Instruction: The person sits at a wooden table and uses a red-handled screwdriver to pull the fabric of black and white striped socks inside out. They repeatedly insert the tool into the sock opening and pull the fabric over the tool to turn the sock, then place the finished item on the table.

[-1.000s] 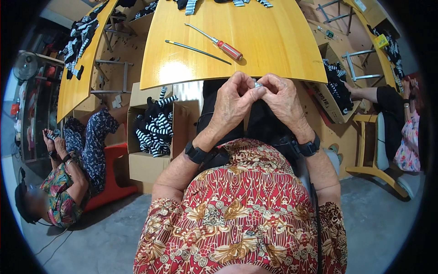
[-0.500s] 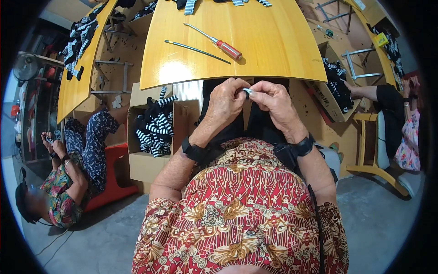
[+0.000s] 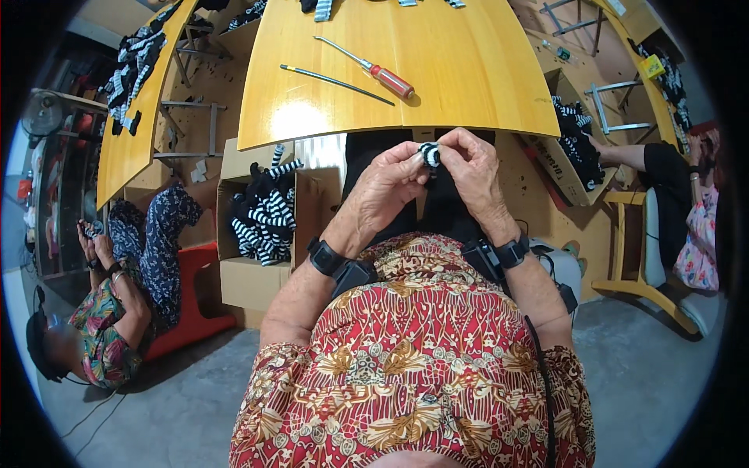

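**Striped piece pinched between both hands, clear of the table's near edge**

Held jointly: small black-and-white striped piece (image 3: 429,154), nipped at its left by the fingertips of the left hand (image 3: 388,187) and at its right by those of the right hand (image 3: 477,173), both narrowly closed on it. Carried above the lap, just short of the near edge of the yellow table (image 3: 468,86), not resting on it. Compared with a second ago: striped fabric now showing plainly between the fingertips, where only a pale speck showed, suggesting a turn of the piece toward the eye. Untouched near the far edge: red-handled screwdriver (image 3: 374,70) and thin rod (image 3: 335,80). Below the table's left corner, cardboard box (image 3: 257,273) of similar striped items.
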